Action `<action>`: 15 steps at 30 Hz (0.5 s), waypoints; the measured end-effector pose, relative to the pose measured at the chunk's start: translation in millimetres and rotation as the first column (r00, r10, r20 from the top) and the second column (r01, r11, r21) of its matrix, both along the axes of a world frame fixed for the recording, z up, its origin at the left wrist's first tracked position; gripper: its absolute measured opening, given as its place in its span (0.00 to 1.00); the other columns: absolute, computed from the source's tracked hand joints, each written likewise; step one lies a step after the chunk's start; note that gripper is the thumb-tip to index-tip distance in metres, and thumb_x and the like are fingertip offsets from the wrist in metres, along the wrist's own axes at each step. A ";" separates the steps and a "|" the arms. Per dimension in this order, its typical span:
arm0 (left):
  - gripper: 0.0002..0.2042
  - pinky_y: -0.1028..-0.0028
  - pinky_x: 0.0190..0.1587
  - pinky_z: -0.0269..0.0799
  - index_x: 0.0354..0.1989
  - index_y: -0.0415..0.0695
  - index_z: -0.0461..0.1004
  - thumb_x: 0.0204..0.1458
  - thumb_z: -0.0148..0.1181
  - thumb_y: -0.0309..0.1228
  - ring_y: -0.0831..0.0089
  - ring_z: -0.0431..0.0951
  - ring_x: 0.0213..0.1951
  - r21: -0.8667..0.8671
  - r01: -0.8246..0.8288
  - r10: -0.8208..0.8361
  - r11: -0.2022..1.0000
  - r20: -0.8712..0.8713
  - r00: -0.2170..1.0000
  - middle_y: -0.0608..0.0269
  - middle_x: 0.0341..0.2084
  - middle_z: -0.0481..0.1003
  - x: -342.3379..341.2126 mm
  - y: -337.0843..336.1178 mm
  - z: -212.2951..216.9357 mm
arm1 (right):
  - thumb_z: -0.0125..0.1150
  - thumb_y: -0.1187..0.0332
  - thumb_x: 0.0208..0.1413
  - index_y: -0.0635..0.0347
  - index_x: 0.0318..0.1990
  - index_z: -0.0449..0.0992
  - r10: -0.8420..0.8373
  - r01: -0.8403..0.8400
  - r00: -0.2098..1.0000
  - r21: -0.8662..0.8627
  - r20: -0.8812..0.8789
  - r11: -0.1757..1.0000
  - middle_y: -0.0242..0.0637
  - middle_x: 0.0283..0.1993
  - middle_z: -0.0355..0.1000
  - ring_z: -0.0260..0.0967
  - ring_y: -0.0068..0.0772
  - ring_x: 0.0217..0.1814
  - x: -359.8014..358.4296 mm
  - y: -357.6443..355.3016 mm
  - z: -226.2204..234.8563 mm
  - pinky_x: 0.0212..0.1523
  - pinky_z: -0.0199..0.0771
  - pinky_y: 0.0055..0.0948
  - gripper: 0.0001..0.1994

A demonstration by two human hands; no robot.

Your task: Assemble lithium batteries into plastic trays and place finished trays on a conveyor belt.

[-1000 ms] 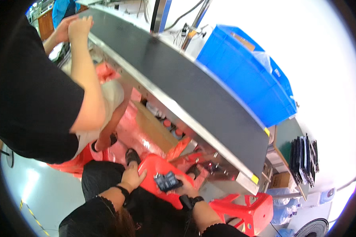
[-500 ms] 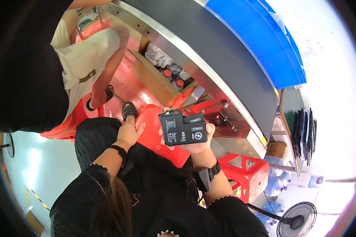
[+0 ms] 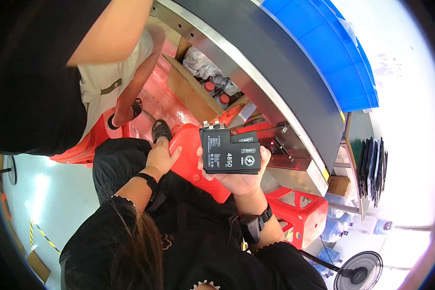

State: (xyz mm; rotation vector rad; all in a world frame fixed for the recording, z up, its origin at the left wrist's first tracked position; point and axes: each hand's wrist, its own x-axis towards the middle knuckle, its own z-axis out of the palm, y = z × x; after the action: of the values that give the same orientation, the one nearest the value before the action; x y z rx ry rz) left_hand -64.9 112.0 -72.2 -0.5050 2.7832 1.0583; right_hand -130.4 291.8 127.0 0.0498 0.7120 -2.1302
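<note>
Head view: the right hand [image 3: 244,181] clasps a stack of black batteries [image 3: 227,153] between thumb and fingers, above the red seat [image 3: 184,153]. The left hand [image 3: 160,157] lies at the seat's edge, thumb spread. A loosened grip could let the staggered batteries slide. The stack hides the right palm.

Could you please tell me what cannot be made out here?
Head view:
- Flat black packs in the right hand: exact count, since upper ones cover lower ones.
- Left hand: palm, hidden by its back.
- Blue bin: partly cut off by upper edge.
- Co-worker's arm: hand beyond upper edge.
</note>
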 end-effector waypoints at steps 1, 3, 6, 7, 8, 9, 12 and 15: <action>0.29 0.59 0.44 0.72 0.44 0.30 0.66 0.52 0.50 0.51 0.43 0.71 0.43 0.001 -0.002 0.002 1.000 -0.001 1.000 0.39 0.43 0.68 -0.7 -0.4 2.2 | 0.49 0.32 0.38 0.63 0.62 0.54 -0.007 0.007 1.000 -0.003 -0.012 1.000 0.60 0.48 0.65 0.70 0.53 0.39 -0.6 -1.3 0.9 0.29 0.69 0.37 0.50; 0.29 0.59 0.43 0.72 0.44 0.30 0.66 0.52 0.49 0.51 0.44 0.71 0.43 0.011 0.007 -0.007 1.000 0.001 1.000 0.39 0.44 0.68 -2.4 -0.9 5.9 | 0.50 0.33 0.38 0.65 0.62 0.54 -0.001 0.001 1.000 0.006 -0.032 1.000 0.60 0.49 0.65 0.70 0.54 0.40 -0.5 -1.5 0.8 0.31 0.70 0.38 0.50; 0.29 0.59 0.43 0.72 0.44 0.30 0.66 0.52 0.49 0.51 0.44 0.71 0.43 -0.001 0.004 -0.004 1.000 0.000 1.000 0.39 0.44 0.68 -0.6 0.0 7.9 | 0.53 0.36 0.38 0.68 0.62 0.54 0.029 -0.022 0.996 0.084 -0.081 0.996 0.62 0.50 0.65 0.71 0.55 0.42 2.0 -0.2 -2.9 0.34 0.71 0.39 0.49; 0.29 0.59 0.43 0.72 0.44 0.30 0.66 0.52 0.49 0.51 0.44 0.71 0.43 -0.004 0.000 0.000 1.000 -0.010 1.000 0.39 0.44 0.68 -0.3 0.4 8.3 | 0.55 0.38 0.38 0.69 0.61 0.54 0.052 -0.036 0.993 0.154 -0.105 0.987 0.63 0.51 0.65 0.71 0.56 0.43 3.6 1.7 -5.5 0.35 0.72 0.39 0.49; 0.29 0.59 0.44 0.72 0.43 0.30 0.66 0.52 0.49 0.51 0.44 0.71 0.43 -0.003 -0.003 0.003 1.000 0.003 1.000 0.38 0.44 0.68 0.3 0.3 8.1 | 0.57 0.43 0.37 0.70 0.61 0.54 0.072 -0.052 0.992 0.187 -0.103 0.981 0.64 0.52 0.65 0.71 0.56 0.44 5.3 2.6 -5.5 0.37 0.73 0.39 0.47; 0.29 0.59 0.44 0.72 0.43 0.30 0.66 0.52 0.49 0.51 0.45 0.71 0.43 -0.002 -0.006 0.006 1.000 0.014 1.000 0.38 0.44 0.68 0.8 0.2 8.0 | 0.57 0.45 0.37 0.70 0.62 0.53 0.100 -0.070 0.986 0.220 -0.130 0.973 0.62 0.52 0.65 0.72 0.52 0.45 7.6 3.2 -3.3 0.39 0.74 0.37 0.47; 0.29 0.59 0.43 0.72 0.42 0.31 0.67 0.52 0.49 0.51 0.45 0.71 0.43 0.019 -0.020 0.020 1.000 0.010 1.000 0.38 0.43 0.68 3.0 0.4 8.2 | 0.56 0.52 0.45 0.67 0.62 0.55 0.198 -0.160 0.950 0.169 -0.242 0.973 0.46 0.56 0.64 0.66 0.37 0.54 9.3 3.0 8.8 0.54 0.66 0.35 0.39; 0.28 0.60 0.43 0.72 0.40 0.31 0.68 0.52 0.50 0.51 0.46 0.71 0.43 0.019 -0.017 0.017 1.000 -0.003 1.000 0.40 0.43 0.68 3.6 0.2 9.0 | 0.59 0.54 0.44 0.66 0.64 0.52 0.283 -0.217 0.910 0.233 -0.303 0.948 0.43 0.59 0.61 0.61 0.34 0.60 11.3 -1.3 25.7 0.60 0.59 0.31 0.41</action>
State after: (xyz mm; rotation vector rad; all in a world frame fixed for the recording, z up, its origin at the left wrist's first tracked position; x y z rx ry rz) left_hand -61.3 112.2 -63.2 -0.5266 2.7737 1.0881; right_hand -119.0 290.5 152.7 -0.2912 1.0657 -1.8316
